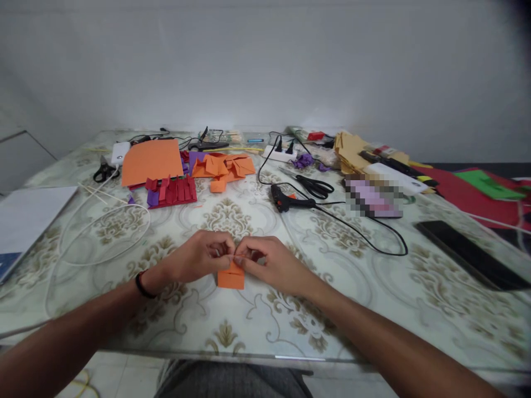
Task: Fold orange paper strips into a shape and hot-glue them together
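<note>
A small piece of orange paper [231, 279] with a crease across it lies at the middle of the table, near its front edge. My left hand [206, 255] pinches its far edge from the left, with thumb and forefinger closed. From the right, my right hand [269, 262] pinches the same edge, its fingertips touching those of the left. Part of the paper's far end is hidden behind the fingers. Beyond my hands, a pile of folded orange paper pieces [224, 166] and a row of folded red paper pieces [178, 190] rest on the table.
A black glue gun [290, 200] with its cord and black scissors [313, 185] lie beyond my right hand. Farther right are a dark phone [473, 254] and red sheets [468, 199]. Orange sheets [150, 161], a white cable [103, 262] and a notebook [33, 221] occupy the left.
</note>
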### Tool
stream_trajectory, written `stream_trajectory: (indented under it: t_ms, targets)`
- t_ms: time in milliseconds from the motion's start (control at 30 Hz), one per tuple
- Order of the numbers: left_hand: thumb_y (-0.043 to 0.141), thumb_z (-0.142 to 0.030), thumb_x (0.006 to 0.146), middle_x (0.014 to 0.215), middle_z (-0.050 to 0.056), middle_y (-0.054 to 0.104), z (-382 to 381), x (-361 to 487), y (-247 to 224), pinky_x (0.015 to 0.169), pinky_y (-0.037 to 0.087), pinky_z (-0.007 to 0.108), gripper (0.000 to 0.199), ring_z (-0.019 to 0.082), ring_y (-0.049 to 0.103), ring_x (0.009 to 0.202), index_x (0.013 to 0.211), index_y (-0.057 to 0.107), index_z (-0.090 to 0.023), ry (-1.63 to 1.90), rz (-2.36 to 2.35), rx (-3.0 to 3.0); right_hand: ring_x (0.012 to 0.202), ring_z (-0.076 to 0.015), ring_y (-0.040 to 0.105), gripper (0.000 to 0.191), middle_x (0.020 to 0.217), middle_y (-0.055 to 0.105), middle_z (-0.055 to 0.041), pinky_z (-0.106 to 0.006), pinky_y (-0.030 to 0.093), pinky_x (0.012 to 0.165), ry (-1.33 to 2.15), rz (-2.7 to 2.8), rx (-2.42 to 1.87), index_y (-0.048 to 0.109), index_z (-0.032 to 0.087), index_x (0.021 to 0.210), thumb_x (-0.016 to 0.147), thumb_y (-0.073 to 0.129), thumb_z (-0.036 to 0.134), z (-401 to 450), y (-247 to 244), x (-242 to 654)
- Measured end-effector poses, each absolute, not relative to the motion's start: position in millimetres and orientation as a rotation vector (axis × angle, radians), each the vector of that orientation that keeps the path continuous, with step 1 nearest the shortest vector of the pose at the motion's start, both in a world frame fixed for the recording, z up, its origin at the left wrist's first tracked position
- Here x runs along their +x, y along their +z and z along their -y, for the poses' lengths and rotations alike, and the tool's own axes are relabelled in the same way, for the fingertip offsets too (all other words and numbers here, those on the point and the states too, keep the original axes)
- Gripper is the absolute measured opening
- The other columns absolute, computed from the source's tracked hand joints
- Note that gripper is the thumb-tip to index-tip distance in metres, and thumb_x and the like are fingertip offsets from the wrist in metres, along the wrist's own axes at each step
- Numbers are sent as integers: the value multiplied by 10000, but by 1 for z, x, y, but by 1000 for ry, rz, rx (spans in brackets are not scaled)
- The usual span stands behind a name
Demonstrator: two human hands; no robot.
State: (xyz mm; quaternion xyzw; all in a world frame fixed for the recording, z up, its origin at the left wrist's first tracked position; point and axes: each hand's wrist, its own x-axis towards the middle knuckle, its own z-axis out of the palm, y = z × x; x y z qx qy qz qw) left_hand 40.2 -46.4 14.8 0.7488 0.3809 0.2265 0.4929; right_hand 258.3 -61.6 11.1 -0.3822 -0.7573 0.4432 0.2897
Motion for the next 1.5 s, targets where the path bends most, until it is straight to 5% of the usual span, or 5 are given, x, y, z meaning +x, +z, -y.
stream_trajectory:
  t_ms: [633, 767, 933, 1500]
  targets:
    - [680, -274, 855, 632, -8, 654, 33, 30, 26, 579, 515, 237, 154, 135, 632, 593, 828, 575, -165, 712, -923, 1550, 619, -137, 545, 243, 676, 589, 12, -264, 422, 601, 1471, 1749, -970, 618, 171, 786, 889, 695, 377, 45, 7, 277]
    - [654, -290, 889, 741, 2, 669, 38, 36, 20, 623, 477, 221, 140, 114, 594, 655, 886, 643, -151, 631, -988, 1712, 604, -133, 550, 276, 676, 586, 16, -261, 426, 592, 1491, 1786, -992, 636, 165, 806, 891, 695, 421, 52, 10, 269]
    - [609, -234, 898, 685, -29, 599, 45, 41, 13, 585, 399, 202, 135, 92, 516, 619, 809, 657, -145, 618, -1004, 1856, 645, -130, 518, 166, 709, 583, 16, -254, 419, 606, 1391, 1815, -1026, 646, 171, 829, 886, 666, 325, 58, 9, 260]
    - [602, -163, 899, 773, -7, 674, 56, 44, 21, 665, 466, 208, 90, 101, 582, 678, 860, 683, -163, 721, -933, 2162, 719, -148, 540, 35, 741, 602, 15, -275, 444, 719, 1322, 1832, -968, 600, 188, 780, 754, 608, 166, 60, 10, 259]
